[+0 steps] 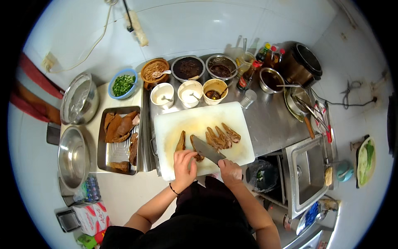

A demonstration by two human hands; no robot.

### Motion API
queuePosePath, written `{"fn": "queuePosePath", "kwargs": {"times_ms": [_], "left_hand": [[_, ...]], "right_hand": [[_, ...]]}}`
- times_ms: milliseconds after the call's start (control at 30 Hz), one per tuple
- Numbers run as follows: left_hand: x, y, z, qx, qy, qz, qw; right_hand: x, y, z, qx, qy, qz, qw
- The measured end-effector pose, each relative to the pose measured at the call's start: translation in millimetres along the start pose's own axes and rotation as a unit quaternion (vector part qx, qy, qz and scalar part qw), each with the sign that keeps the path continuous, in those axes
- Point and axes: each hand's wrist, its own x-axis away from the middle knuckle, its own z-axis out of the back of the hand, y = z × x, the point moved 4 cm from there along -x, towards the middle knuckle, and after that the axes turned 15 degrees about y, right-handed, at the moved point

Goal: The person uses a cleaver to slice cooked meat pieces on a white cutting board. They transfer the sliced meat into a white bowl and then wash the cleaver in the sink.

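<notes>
My right hand grips a broad-bladed cleaver by its handle, above a white cutting board. The blade slants up and left, across a brown piece of braised meat that it partly hides. My left hand, palm down, has its fingers over the lower end of another tapered brown meat piece, left of the blade. That covered end cannot be seen. Right of the cleaver, several similar pieces lie side by side, their narrow ends pointing away from me and their pale insides partly showing.
Left of the board is a metal tray of braised meat. Behind stand white tubs, sauce bowls, a sauce bottle and a metal shaker. A sink is at right, a lined bin below.
</notes>
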Motion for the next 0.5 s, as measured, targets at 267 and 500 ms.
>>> {"fn": "queuePosePath", "kwargs": {"times_ms": [267, 500], "left_hand": [[-18.0, 3.2, -77.0, -0.064, -0.406, -0.209, 0.887], [-12.6, -19.9, -120.9, -0.157, -0.492, -0.187, 0.836]], "right_hand": [[9.3, -7.9, -6.2, -0.018, 0.072, -0.028, 0.997], [2.4, -7.5, -17.7, -0.021, 0.073, -0.029, 0.997]]}}
